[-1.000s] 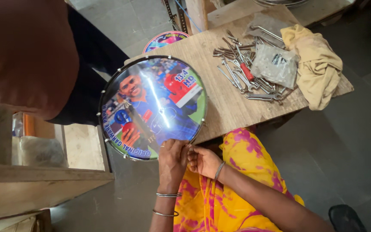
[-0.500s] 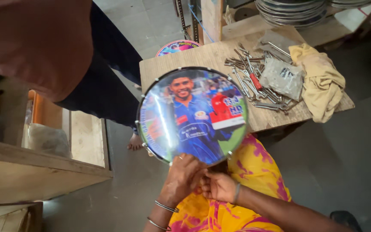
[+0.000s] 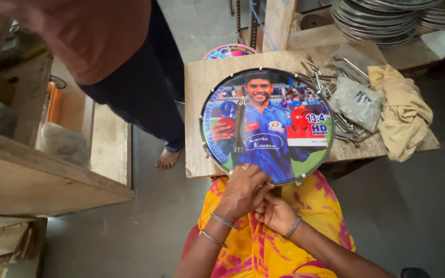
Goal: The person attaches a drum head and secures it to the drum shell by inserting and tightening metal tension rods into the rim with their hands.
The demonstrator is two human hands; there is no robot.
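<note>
While both hands pinch the drum's near rim | left hand (image 3: pixel 244 191) lies over right hand (image 3: pixel 275 213), fingers closed on drum (image 3: pixel 267 125) at frame centre, leaning on table (image 3: pixel 208 77) | risk: drum could slip toward metal rods (image 3: pixel 336 116)

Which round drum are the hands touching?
The big picture-printed drum lying on the wooden table; both hands, left and right, work its near rim. The smaller colourful drum sits beyond, untouched.
</note>
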